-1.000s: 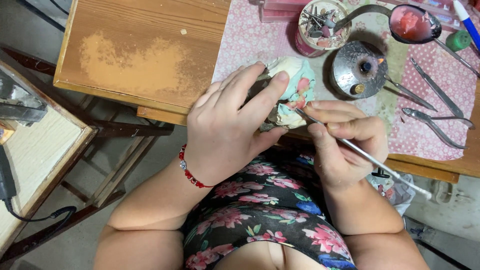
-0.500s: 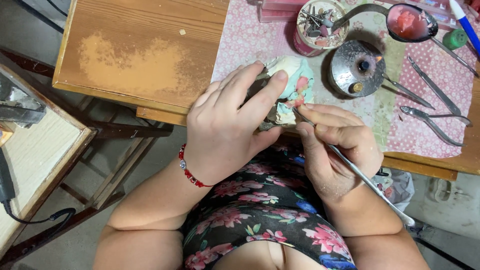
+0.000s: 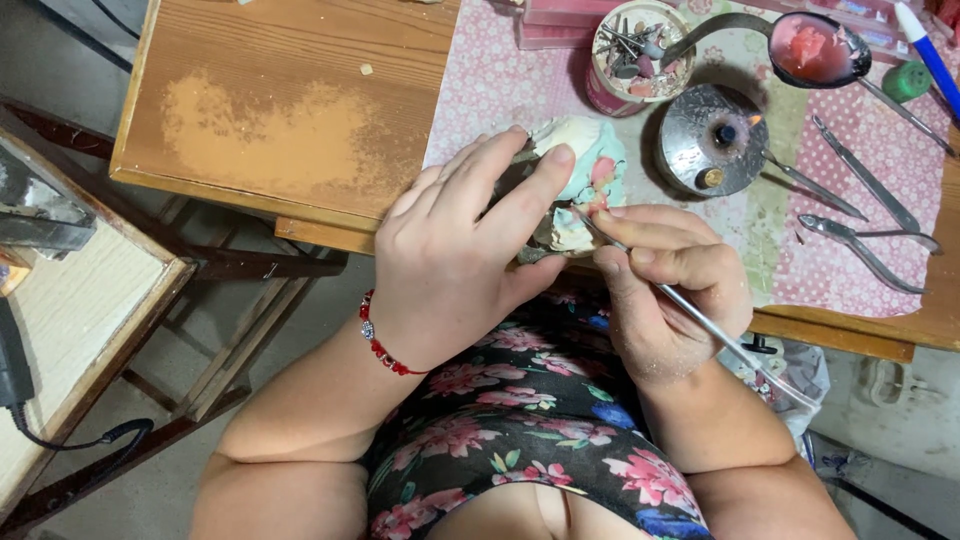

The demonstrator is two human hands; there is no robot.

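Left hand (image 3: 455, 255): gripping pale plaster cast (image 3: 585, 180) at table edge (image 3: 330, 235).
Right hand (image 3: 665, 290): pinching thin metal tool (image 3: 700, 320), tip touching cast.
Nearby: small lit burner (image 3: 712, 140).

Left hand (image 3: 450, 255) wraps the pale plaster dental cast (image 3: 580, 185) at the near edge of the wooden workbench (image 3: 290, 110); right hand (image 3: 665, 290) sits just right of it, thin metal carving tool (image 3: 700, 320) tip touching the cast. Behind the cast — round pink cup of burs (image 3: 632, 55). Right of that, small round metal burner (image 3: 712, 140), with a metal spoon holding pink wax (image 3: 815, 50) behind it. Steel hand instruments (image 3: 860, 215) lie further right on the dotted pink cloth (image 3: 490, 90).
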